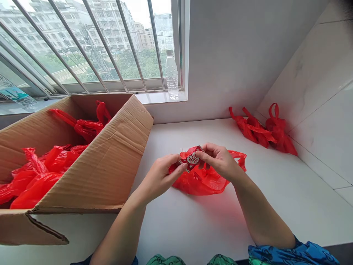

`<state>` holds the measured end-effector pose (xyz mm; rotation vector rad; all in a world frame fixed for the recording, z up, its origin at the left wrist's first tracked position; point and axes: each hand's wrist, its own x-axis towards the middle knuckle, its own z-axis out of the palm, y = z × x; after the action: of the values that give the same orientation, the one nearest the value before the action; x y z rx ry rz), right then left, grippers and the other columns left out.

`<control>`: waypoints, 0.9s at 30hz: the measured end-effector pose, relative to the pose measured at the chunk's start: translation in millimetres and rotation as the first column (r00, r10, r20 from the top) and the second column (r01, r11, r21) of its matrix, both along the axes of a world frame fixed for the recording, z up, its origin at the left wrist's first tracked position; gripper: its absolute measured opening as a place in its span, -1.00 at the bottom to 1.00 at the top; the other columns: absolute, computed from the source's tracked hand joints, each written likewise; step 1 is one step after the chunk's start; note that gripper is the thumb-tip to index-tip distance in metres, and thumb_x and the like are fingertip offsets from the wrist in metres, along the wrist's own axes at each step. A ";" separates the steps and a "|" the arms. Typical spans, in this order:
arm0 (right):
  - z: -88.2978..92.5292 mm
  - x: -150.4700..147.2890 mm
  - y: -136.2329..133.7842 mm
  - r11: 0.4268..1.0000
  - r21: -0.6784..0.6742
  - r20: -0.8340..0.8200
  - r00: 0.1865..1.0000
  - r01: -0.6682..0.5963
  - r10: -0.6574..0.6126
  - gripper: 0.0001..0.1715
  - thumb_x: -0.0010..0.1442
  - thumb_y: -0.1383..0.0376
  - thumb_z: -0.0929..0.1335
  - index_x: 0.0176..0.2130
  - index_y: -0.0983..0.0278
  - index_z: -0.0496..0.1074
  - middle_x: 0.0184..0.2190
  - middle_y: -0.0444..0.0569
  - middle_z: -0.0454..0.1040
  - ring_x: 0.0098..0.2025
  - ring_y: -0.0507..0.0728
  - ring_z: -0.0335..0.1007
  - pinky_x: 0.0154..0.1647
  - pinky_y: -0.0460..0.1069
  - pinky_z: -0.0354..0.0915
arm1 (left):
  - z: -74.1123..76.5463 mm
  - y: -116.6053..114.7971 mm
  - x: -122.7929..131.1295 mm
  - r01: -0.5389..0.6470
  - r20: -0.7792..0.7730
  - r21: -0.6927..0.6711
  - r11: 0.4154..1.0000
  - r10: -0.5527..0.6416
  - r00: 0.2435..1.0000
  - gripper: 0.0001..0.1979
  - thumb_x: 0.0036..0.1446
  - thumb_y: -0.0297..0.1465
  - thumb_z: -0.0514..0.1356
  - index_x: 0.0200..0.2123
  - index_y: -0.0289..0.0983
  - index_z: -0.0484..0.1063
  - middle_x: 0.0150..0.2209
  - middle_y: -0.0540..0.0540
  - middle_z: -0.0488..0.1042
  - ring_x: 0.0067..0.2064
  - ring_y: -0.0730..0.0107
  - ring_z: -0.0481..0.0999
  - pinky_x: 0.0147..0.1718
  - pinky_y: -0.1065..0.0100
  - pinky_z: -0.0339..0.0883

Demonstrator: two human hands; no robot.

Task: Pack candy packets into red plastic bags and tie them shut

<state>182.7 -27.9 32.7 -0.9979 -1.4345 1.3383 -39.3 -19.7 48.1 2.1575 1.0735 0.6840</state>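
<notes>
My left hand [162, 175] and my right hand [219, 160] pinch a small red packet [192, 159] printed with white "520" between their fingertips. The packet is held just above a red plastic bag [202, 180] that lies on the white counter [275, 191] under both hands. The bag's handles stick out to the right past my right wrist.
A large cardboard box [104, 165] with several red plastic bags [41, 173] inside stands at the left. More tied red bags [261, 130] lie in the far right corner by the tiled wall. A water bottle [171, 75] stands on the windowsill before a barred window.
</notes>
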 end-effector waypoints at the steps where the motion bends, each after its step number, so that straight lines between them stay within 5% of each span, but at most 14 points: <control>1: 0.3 1.3 0.0 1.000 0.004 0.033 0.999 0.007 -0.007 -0.63 0.26 0.00 0.40 -0.33 0.25 0.42 -0.38 -0.09 0.54 -0.39 0.05 0.49 -0.34 -0.06 0.39 | 0.4 0.1 -0.3 0.000 0.001 0.003 1.000 0.000 1.000 -0.67 0.36 -0.24 0.07 -0.44 -0.27 0.30 -0.48 0.06 0.31 -0.44 0.52 0.21 -0.46 0.44 0.08; 6: 12.9 11.9 -13.8 0.991 0.114 0.307 0.947 0.062 -0.095 -0.60 0.31 -0.03 0.32 -0.34 0.22 0.44 -0.42 -0.08 0.52 -0.40 0.09 0.45 -0.39 -0.02 0.33 | 3.7 -0.4 -4.3 -0.059 -0.003 0.034 0.998 0.059 0.998 -0.67 0.34 -0.20 0.10 -0.42 -0.27 0.38 -0.47 0.04 0.37 -0.43 0.50 0.26 -0.46 0.45 0.12; 12: 18.9 20.9 -33.0 0.916 0.396 0.682 0.648 0.065 -0.340 -0.57 0.38 0.04 0.23 -0.35 0.13 0.54 -0.49 -0.05 0.54 -0.45 0.16 0.44 -0.48 0.01 0.19 | 12.2 -2.2 -17.9 -0.117 0.109 -0.033 0.993 0.120 0.987 -0.74 0.29 -0.18 0.17 -0.29 -0.26 0.46 -0.42 0.02 0.42 -0.44 0.51 0.31 -0.50 0.47 0.19; 16: 17.7 21.8 -34.4 0.862 0.498 0.728 0.495 0.092 -0.474 -0.61 0.41 0.13 0.20 -0.19 0.15 0.57 -0.36 -0.02 0.61 -0.38 0.18 0.50 -0.44 0.02 0.18 | 17.6 -5.0 -23.5 -0.101 0.131 -0.037 0.994 0.105 0.986 -0.81 0.27 -0.23 0.21 -0.22 -0.23 0.47 -0.33 -0.02 0.46 -0.39 0.49 0.37 -0.48 0.47 0.26; 22: 29.6 52.9 -57.2 0.663 0.723 0.601 0.296 0.194 -0.743 -0.59 0.34 0.03 0.29 0.05 0.15 0.47 -0.06 0.01 0.58 -0.15 0.24 0.52 -0.29 0.06 0.28 | 22.2 -8.3 -30.8 -0.038 -0.003 0.212 0.977 0.039 0.999 -0.76 0.28 -0.38 0.18 0.01 -0.08 0.43 0.06 -0.06 0.39 -0.35 0.55 0.40 -0.29 0.41 0.42; 25: 25.4 72.3 -68.0 0.686 0.704 0.664 0.169 0.185 -0.728 -0.43 0.22 -0.09 0.35 0.07 0.19 0.45 0.01 0.09 0.54 -0.11 0.33 0.50 -0.35 0.08 0.29 | 22.4 -9.3 -35.8 -0.064 -0.075 0.270 0.961 0.087 0.993 -0.64 0.27 -0.33 0.18 0.13 -0.01 0.36 0.21 -0.08 0.28 -0.29 0.52 0.46 -0.22 0.37 0.48; 27: 21.3 81.4 -71.9 0.718 0.657 0.709 0.134 0.230 -0.692 -0.50 0.20 -0.11 0.36 -0.06 0.18 0.49 -0.13 0.07 0.58 -0.26 0.29 0.52 -0.45 0.06 0.25 | 21.4 -9.9 -40.4 -0.099 -0.126 0.273 0.957 0.137 0.982 -0.51 0.25 -0.25 0.21 0.23 0.01 0.26 0.22 -0.12 0.28 -0.22 0.43 0.51 -0.24 0.36 0.51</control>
<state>264.1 -99.8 53.9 -1.9068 -1.8087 -0.2724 -79.7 -29.6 69.5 2.4166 1.2560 0.7745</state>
